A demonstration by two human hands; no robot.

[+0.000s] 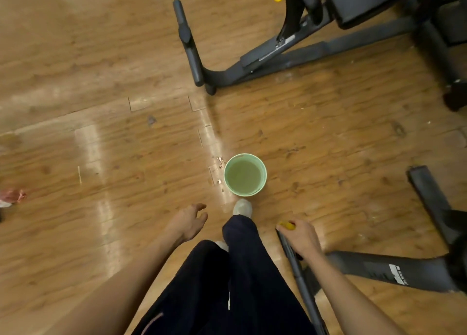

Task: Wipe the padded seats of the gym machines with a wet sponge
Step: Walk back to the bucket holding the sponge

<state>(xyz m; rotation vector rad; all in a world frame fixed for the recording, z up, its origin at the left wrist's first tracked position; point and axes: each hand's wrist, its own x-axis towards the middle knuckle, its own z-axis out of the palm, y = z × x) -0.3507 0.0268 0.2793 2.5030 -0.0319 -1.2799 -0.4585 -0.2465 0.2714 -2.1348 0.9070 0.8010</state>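
Sponge (286,225), seemingly yellow, gripped in right hand (302,236), left hand (189,221) apart

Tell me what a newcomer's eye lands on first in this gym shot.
The pale green bucket of cloudy water stands on the wood floor at centre, just ahead of the person's shoe. Below it, the right hand grips a yellow sponge, while the left hand hangs empty with loose fingers. Dark gym machine frames fill the upper right.

One green bucket (245,175), one yellow sponge (286,225), two hands (188,221), two gym machines (328,31)
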